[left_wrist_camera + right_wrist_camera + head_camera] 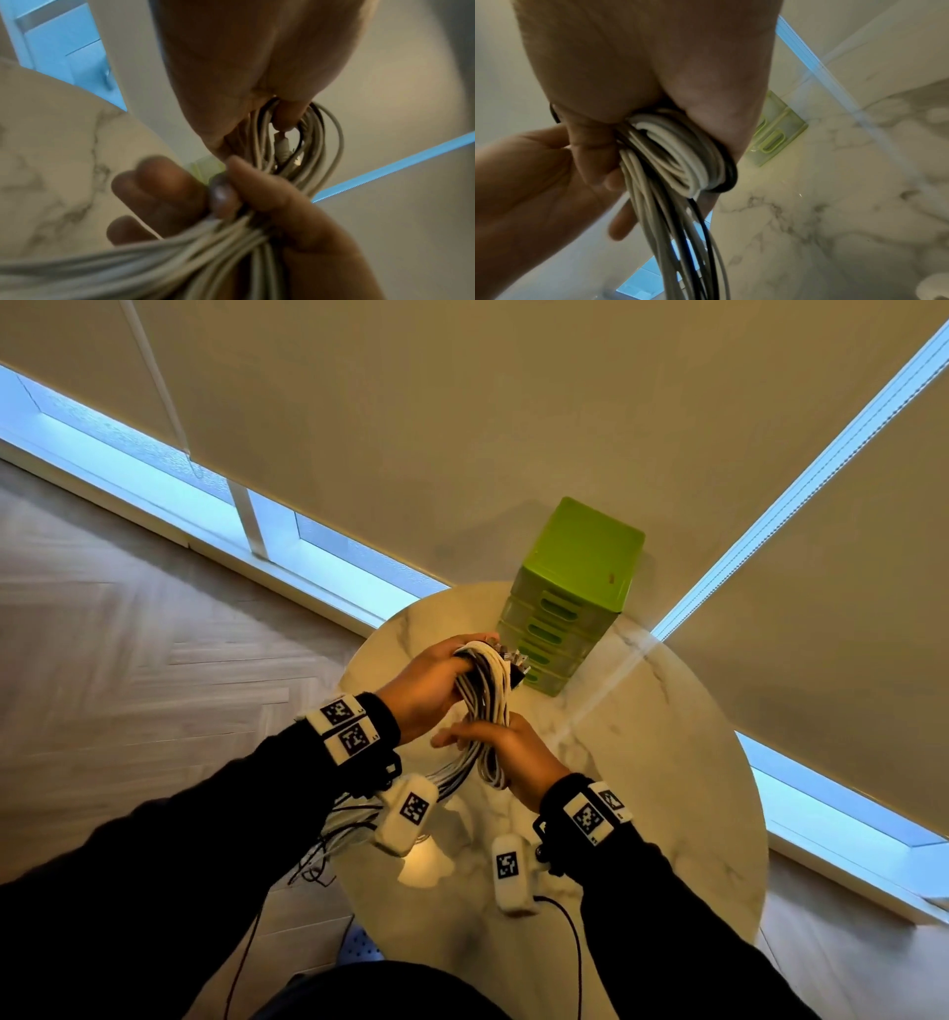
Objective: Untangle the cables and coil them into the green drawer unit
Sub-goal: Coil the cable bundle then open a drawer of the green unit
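Left hand (429,683): my fingers curl round the top of the cables (485,706), keeping the loops gathered.
Right hand (506,757): grips the bundle's lower end, steadying it.
Drawers (570,603): all closed, just beyond on the table (667,762).

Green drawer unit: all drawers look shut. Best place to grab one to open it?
Take a drawer of the drawer unit by the oval slot handle in its front, coming from the person's side: fronts face that way, slots are recessed, so hook fingertips in and pull. Both hands hold the cables; free one first.
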`<action>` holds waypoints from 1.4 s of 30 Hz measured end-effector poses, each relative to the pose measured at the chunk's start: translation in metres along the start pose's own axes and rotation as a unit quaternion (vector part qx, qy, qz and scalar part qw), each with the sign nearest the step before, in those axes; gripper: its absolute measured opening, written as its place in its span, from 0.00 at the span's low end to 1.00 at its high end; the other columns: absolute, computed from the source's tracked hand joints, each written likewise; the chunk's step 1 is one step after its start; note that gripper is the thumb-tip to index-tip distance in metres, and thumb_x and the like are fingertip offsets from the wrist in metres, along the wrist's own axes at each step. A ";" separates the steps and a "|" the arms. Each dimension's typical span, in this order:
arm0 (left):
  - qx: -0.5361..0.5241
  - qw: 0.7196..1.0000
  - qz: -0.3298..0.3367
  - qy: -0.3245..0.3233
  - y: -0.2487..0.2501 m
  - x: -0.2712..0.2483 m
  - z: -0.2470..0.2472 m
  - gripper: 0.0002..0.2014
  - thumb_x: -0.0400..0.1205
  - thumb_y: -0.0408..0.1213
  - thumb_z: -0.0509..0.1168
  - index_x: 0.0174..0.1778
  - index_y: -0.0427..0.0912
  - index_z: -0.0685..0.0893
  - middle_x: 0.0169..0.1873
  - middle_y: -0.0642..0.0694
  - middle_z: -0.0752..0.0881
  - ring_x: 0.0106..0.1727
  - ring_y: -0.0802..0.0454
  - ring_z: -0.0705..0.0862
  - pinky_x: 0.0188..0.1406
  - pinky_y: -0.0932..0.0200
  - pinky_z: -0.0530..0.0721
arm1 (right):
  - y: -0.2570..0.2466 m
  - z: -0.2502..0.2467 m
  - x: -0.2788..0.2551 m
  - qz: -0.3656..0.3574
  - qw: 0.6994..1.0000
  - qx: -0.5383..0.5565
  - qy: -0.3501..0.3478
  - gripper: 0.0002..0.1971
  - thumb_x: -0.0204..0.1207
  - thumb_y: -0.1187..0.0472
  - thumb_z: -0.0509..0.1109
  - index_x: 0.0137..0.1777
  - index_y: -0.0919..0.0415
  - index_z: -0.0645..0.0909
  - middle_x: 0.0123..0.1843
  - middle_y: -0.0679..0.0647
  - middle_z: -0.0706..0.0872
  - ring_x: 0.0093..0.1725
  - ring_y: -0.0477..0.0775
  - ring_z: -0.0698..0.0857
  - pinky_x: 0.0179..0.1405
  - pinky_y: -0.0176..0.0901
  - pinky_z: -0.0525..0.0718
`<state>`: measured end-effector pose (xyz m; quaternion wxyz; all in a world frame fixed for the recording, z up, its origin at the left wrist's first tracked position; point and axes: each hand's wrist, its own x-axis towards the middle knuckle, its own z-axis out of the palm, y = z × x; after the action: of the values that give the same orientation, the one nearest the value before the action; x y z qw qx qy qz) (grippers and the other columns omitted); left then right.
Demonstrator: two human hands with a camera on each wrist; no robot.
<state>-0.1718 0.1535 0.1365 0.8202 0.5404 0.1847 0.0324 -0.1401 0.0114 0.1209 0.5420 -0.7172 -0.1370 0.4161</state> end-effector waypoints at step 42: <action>0.539 0.814 0.119 -0.182 -0.010 -0.029 -0.032 0.06 0.79 0.53 0.74 0.45 0.58 0.91 0.35 0.60 0.89 0.39 0.62 0.85 0.42 0.62 0.80 | -0.046 -0.046 -0.024 0.004 0.996 -0.086 0.017 0.17 0.82 0.40 0.67 0.58 0.52 0.78 0.45 0.61 0.93 0.19 0.49 0.71 0.23 0.39 0.76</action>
<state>-0.2110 0.1699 0.1243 0.4058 0.9098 -0.0461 -0.0739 -0.1084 -0.0177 0.1754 0.4786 -0.7689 -0.1602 0.3926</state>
